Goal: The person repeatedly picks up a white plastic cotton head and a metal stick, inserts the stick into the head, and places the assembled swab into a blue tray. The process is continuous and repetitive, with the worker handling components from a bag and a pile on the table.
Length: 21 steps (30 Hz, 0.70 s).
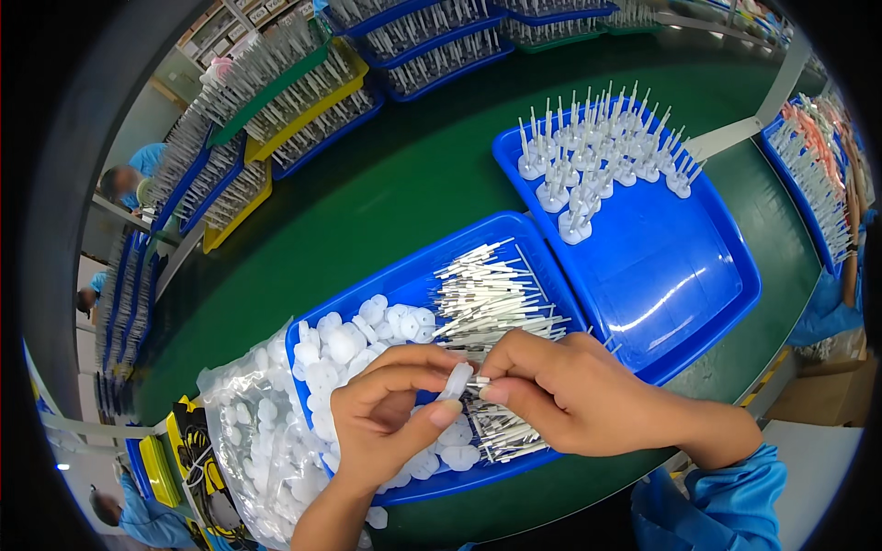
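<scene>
Between the thumb and fingers of my left hand (pixel 381 413) is a round white plastic disc (pixel 456 380), tilted on edge. My right hand (pixel 583 390) pinches a thin white rod (pixel 479 382), its end at the disc's face; whether it sits inside the disc is too small to tell. Both hands are over a blue tray (pixel 404 270). Loose white discs (pixel 344 343) fill its left part, and a heap of white and grey rods (pixel 487 285) lies in its right part, partly hidden by my right hand.
A second blue tray (pixel 657 294) holds discs with upright rods (pixel 597 151) at its far end. A clear bag of discs (pixel 262 441) lies at left. Stacked trays of rods (pixel 441 55) line the far side of the green table (pixel 367 193). Other people sit at left and right.
</scene>
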Motion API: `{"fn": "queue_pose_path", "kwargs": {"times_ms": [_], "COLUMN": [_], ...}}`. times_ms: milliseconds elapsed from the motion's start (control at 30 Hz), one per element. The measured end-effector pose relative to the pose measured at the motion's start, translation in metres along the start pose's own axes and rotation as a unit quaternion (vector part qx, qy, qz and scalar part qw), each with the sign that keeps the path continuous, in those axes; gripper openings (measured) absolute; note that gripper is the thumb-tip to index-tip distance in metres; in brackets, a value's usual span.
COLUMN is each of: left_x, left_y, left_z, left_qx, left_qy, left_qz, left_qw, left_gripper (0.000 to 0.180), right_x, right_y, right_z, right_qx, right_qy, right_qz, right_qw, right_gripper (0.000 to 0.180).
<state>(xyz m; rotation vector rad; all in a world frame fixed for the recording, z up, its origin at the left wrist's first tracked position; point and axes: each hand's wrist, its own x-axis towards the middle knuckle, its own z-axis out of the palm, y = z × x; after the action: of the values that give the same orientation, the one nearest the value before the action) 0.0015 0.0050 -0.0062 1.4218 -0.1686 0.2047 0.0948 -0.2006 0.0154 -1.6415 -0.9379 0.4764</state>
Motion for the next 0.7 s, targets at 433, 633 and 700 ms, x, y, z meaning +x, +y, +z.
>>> {"fn": "queue_pose_path", "kwargs": {"times_ms": [433, 633, 700], "left_x": [-0.003, -0.004, -0.004], "left_y": [-0.001, -0.002, -0.001], "left_z": [0.004, 0.004, 0.005], "left_qx": [0.022, 0.060, 0.108], "left_qy": [-0.001, 0.007, 0.017], "left_qz": [-0.006, 0.020, 0.056], "left_qw": [1.000, 0.998, 0.992], "left_gripper": [0.028, 0.030, 0.032], "right_x": [-0.008, -0.004, 0.000], "right_y": [-0.002, 0.003, 0.007], "right_z": [0.014, 0.019, 0.016], "right_qx": [-0.209, -0.187, -0.150], "right_qy": [0.072, 0.092, 0.086], "right_qz": [-0.053, -0.081, -0.094], "right_qw": [0.974, 0.975, 0.981], "right_gripper": [0.015, 0.013, 0.011]}}
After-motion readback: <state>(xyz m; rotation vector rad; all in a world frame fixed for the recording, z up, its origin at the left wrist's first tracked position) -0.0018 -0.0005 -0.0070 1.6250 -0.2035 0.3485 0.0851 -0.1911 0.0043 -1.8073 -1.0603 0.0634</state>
